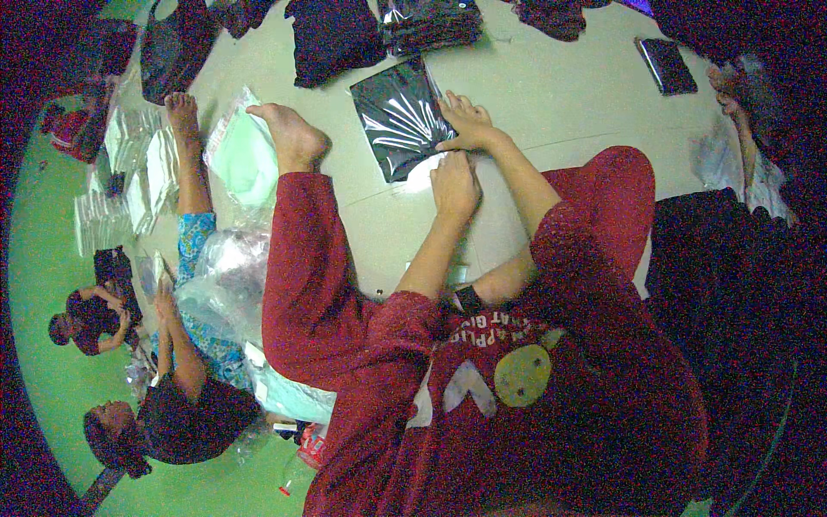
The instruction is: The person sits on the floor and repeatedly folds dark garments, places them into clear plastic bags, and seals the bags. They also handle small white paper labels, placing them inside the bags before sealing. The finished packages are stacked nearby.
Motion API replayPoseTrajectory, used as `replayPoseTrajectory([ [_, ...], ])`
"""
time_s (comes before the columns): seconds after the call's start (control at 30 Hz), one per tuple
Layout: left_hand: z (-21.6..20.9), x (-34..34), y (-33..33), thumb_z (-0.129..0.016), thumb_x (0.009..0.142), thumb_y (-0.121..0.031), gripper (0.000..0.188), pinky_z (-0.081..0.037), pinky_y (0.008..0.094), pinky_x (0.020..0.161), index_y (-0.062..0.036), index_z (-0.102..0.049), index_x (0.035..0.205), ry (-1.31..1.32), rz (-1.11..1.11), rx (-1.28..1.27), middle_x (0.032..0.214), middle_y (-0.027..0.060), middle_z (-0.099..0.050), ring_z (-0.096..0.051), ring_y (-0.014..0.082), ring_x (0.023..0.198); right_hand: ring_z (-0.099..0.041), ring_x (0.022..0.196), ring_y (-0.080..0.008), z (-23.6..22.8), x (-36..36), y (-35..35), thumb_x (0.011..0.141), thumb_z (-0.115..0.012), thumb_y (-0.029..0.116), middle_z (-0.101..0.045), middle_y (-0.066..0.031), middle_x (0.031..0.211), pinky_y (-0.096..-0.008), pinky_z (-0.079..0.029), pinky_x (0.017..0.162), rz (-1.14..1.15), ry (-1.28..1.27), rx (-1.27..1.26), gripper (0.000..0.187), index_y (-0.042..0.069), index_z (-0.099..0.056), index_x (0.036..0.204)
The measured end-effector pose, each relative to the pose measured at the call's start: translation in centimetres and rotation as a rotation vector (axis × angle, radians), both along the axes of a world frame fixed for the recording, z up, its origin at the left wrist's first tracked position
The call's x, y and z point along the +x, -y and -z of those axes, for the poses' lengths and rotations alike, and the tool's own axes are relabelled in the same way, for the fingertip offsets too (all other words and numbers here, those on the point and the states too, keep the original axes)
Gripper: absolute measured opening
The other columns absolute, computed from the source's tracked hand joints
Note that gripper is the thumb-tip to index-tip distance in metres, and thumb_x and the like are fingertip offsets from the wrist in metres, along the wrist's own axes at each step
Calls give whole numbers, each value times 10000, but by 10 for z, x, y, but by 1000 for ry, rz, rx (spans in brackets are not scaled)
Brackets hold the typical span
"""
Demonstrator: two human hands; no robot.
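Note:
A dark folded garment in a clear, shiny plastic bag (398, 121) lies on the pale floor ahead of me. My right hand (467, 125) rests along the bag's right edge, fingers spread and thumb near the lower right corner. Just below it, my left hand (455, 185) is closed, its curled fingers at that same corner. A whitish strip (422, 176) shows along the bag's lower edge beside my left hand. What exactly the left fingertips pinch is hidden, but they meet the bag's edge.
Dark garments (336, 43) and a bagged stack (431, 26) lie beyond. Another dark package (666, 66) is at far right, near another person's hand (728, 90). Black cloth (715, 267) is heaped at right. Left are clear plastic (228, 267), white packets (155, 172) and two seated people.

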State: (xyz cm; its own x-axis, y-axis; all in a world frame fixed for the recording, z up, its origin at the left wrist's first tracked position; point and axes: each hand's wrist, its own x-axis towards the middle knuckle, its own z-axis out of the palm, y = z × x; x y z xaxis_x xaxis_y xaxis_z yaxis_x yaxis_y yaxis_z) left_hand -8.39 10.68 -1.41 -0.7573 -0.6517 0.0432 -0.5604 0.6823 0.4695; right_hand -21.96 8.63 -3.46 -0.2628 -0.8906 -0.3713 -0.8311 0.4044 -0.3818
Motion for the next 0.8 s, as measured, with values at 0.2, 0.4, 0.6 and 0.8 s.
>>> replayPoseTrajectory([
  [0.2,-52,150,70,-464,822,-127,179,-404,410,728,29,-526,883,-188,-185,-169,861,198,-541,-520,338,799,-21,1307,-345,-2,3,-7,541,-669,594,8,-152,1425,-523,-104,1012,14,26,-88,1116,152,-73,1374],
  [0.4,-189,347,144,-521,786,-121,240,-439,384,746,-17,-536,1002,646,-576,-499,898,163,-584,-562,322,831,-34,1311,-329,-4,7,-5,548,-688,552,10,-148,1427,-513,-116,1008,32,14,-58,1089,169,-93,1376],
  [0.6,-157,241,113,-521,786,-110,291,-441,372,773,-52,-522,1071,160,-249,-287,1007,149,-580,-560,325,881,-238,1258,-291,-32,-26,1,647,-698,400,-205,-171,1381,-424,-196,1021,-84,599,-155,946,144,-140,1366],
  [0.8,-51,133,106,-566,717,-119,314,-366,425,902,-65,-505,1020,72,167,-6,1068,176,-506,-484,323,1025,-446,1120,-216,-62,-75,-28,767,-635,218,-459,-170,1224,-338,-326,954,130,681,-216,740,108,-194,1351],
])
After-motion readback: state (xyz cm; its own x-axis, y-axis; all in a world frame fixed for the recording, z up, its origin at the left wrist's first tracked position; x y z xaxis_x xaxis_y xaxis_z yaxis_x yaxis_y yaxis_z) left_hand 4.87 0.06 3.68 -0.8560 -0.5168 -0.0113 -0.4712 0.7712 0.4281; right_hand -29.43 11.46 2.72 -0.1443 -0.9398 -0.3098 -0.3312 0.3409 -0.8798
